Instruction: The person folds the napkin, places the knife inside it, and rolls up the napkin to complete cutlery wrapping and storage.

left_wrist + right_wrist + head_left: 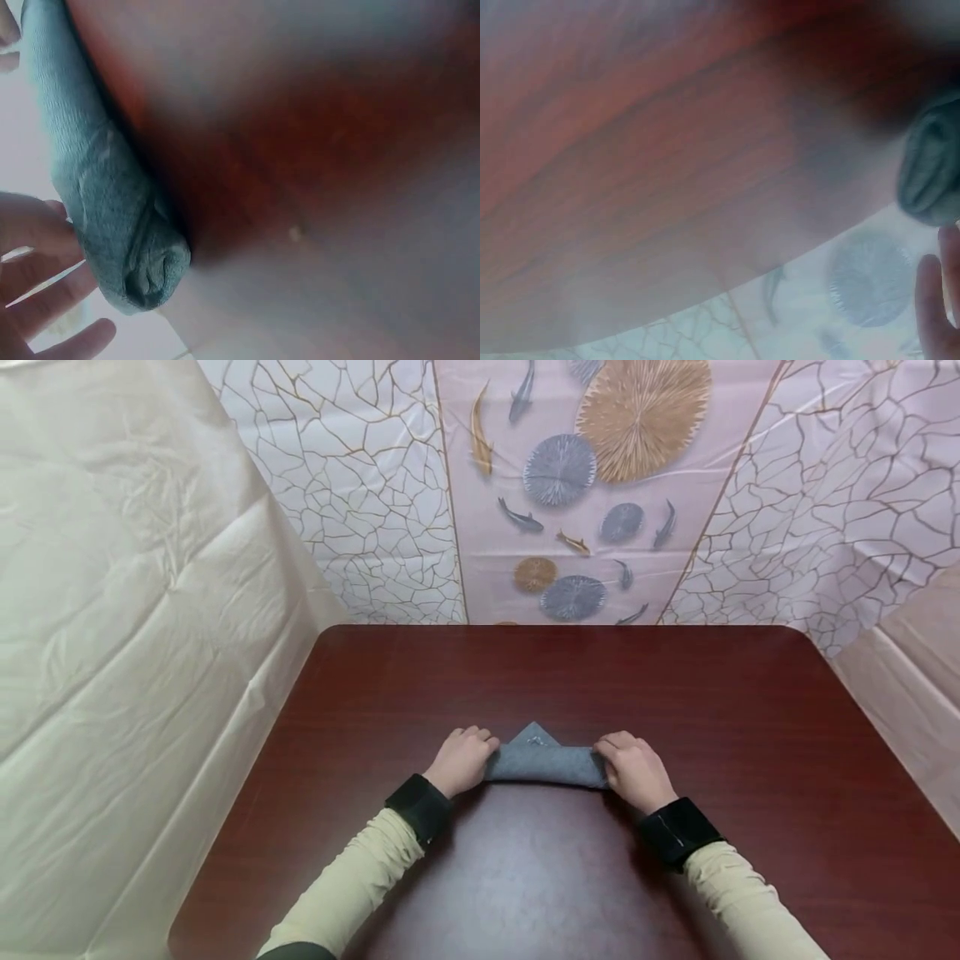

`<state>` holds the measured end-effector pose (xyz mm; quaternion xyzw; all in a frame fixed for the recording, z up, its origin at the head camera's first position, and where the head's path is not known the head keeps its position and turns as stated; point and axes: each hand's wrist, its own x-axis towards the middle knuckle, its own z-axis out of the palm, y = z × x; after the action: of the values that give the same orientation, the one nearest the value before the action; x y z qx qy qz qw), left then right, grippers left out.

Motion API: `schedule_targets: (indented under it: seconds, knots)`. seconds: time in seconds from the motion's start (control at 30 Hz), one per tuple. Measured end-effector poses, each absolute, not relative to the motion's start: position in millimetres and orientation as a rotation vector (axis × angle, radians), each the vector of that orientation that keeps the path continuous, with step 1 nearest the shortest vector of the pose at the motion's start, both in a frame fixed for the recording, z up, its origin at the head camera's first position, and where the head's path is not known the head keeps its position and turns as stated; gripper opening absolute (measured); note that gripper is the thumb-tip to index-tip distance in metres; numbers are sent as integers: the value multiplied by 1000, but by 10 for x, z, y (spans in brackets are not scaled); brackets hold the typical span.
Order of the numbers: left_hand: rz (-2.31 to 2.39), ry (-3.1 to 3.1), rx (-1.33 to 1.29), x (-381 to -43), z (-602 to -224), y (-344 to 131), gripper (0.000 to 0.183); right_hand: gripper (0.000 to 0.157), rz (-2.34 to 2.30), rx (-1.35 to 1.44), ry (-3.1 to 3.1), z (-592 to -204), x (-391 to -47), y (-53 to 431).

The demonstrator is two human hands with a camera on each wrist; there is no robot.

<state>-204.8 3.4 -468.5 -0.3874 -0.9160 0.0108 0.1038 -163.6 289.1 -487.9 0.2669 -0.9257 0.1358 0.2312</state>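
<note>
A blue-grey cloth (547,764), rolled into a thick tube, lies crosswise on the table, and one flat pointed corner with a small pale mark sticks out behind it. My left hand (462,762) holds the roll's left end. Its fingers (45,296) show along the far side of the roll in the left wrist view, beside the spiralled end of the cloth (112,202). At the other end, my right hand (637,770) grips the roll with bent fingers. The right wrist view catches only the roll's end (930,165) and two fingertips (930,285) close beneath it.
The dark red-brown table (555,685) has a glossy top with rounded far corners. A patterned fabric (375,485) hangs behind it, and a cream sheet (150,652) drapes along the left side. Black bands (418,810) wrap both wrists.
</note>
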Motion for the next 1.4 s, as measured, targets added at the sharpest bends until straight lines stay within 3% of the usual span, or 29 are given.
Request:
schedule_targets:
  seconds: [0.3,0.67,0.83,1.0,1.2,1.4]
  knots:
    - [54,-2810,-1251,-1926,-4757,25,44,48,263,765,-2758,-4917,-1510,2837]
    - [6,-2750,-1238,-1939,-4800,-34,34,42,245,765,-2728,-4972,-1477,2790]
    - [-275,-2853,-1310,-1952,-4773,-149,38,40,382,808,-2788,-4894,-1370,2852]
    - [-649,-2959,-1353,-2002,-4688,-259,30,38,601,834,-2886,-4769,-1294,2937]
    - [-1001,-2941,-1341,-2204,-4718,-338,22,31,862,834,-2932,-4713,-1441,3029]
    - [-1071,-2941,-1208,-2361,-4785,-352,19,24,982,643,-2900,-4736,-1633,3053]
